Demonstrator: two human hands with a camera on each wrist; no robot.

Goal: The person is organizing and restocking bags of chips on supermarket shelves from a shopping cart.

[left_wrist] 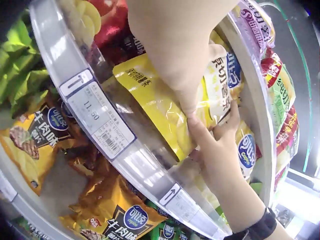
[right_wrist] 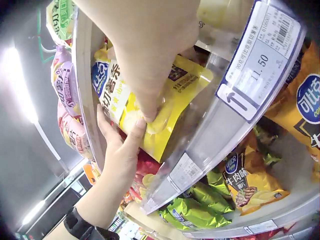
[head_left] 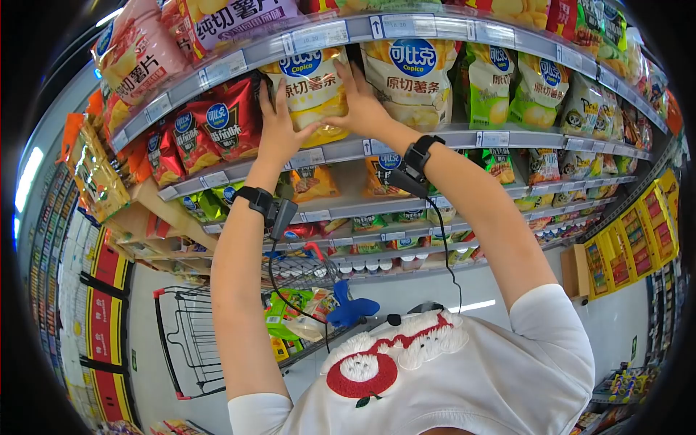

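A yellow and white chip bag (head_left: 317, 90) stands upright on the shelf. My left hand (head_left: 281, 130) lies along its left side and my right hand (head_left: 362, 105) along its right, thumbs meeting across its lower front. Seen from the left wrist, both thumbs press on the front of the yellow bag (left_wrist: 160, 100), with the right hand (left_wrist: 217, 150) beyond. In the right wrist view the left hand (right_wrist: 120, 150) has its fingers at the bag's far edge, and the right hand (right_wrist: 145, 65) covers part of the yellow bag (right_wrist: 175, 107).
A similar large bag (head_left: 409, 83) stands to the right, and red bags (head_left: 228, 119) to the left. The shelf edge with price labels (head_left: 493, 139) runs below. Down behind my arms is a shopping cart (head_left: 196, 341) holding a green bag (head_left: 286, 315); a blue object (head_left: 349, 306) is by it.
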